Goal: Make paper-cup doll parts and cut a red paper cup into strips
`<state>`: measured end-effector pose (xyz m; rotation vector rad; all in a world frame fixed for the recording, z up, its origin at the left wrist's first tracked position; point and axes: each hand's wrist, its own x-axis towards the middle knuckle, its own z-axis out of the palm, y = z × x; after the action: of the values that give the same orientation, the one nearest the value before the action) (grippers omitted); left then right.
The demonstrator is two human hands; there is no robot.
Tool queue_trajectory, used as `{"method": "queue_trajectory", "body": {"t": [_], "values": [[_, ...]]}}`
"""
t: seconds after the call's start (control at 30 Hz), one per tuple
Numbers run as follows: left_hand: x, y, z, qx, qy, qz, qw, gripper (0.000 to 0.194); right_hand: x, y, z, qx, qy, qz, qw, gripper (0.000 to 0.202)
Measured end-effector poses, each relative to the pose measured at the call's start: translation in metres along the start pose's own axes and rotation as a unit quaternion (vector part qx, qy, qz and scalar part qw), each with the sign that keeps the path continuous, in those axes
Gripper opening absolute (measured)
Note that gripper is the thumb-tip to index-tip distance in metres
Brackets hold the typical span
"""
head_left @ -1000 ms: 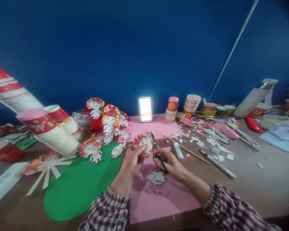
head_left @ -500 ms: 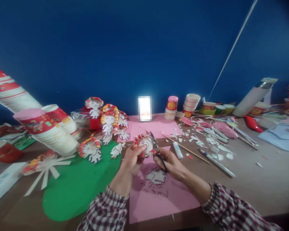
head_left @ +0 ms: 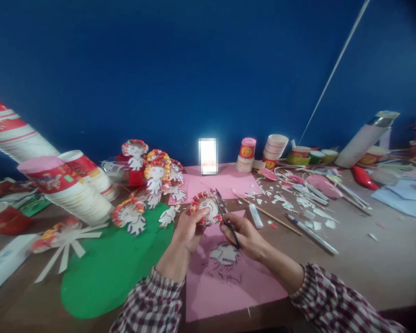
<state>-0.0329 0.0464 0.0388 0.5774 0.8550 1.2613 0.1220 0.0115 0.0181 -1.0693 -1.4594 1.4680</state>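
Observation:
My left hand (head_left: 190, 229) pinches a round paper doll head (head_left: 211, 212) with a drawn face and a curled red-and-yellow rim, its thumb over the face. A pair of scissors (head_left: 233, 231) with black handles is gripped in my right hand (head_left: 246, 235); the blades point up and away along the head's right edge. Whether the blades touch the paper I cannot tell. Below both hands, white paper doll bodies (head_left: 224, 253) lie on a pink sheet (head_left: 208, 305) among dark curly scraps.
Finished-looking paper dolls (head_left: 156, 178) stand beyond a green sheet (head_left: 97, 277) at left. Stacked paper cups (head_left: 79, 194) lean farther left, and more cups (head_left: 276, 145) stand at the back. Right of my hands are a glue tube (head_left: 255, 216), a wooden stick (head_left: 280, 220), a pen (head_left: 312, 234) and paper scraps.
Both hands, with the doll head and scissors, have shifted very slightly left. Everything else stays where it was.

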Motion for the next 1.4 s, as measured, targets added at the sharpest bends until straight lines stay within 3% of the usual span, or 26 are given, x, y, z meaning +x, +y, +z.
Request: {"method": "queue_trajectory", "body": {"t": [0.83, 1.2, 1.4], "values": [[0.001, -0.007, -0.002, 0.007, 0.000, -0.034, 0.999, 0.046, 0.001, 0.007, 0.000, -0.025, 0.009, -0.005, 1.000, 0.033], [0.001, -0.006, 0.000, 0.002, -0.002, -0.038, 0.999, 0.047, 0.002, 0.007, 0.006, -0.022, 0.044, -0.013, 0.999, 0.028], [0.000, -0.002, 0.001, -0.006, 0.024, -0.028, 0.999, 0.047, 0.010, 0.013, 0.000, 0.068, 0.083, -0.028, 0.994, 0.032]]}}
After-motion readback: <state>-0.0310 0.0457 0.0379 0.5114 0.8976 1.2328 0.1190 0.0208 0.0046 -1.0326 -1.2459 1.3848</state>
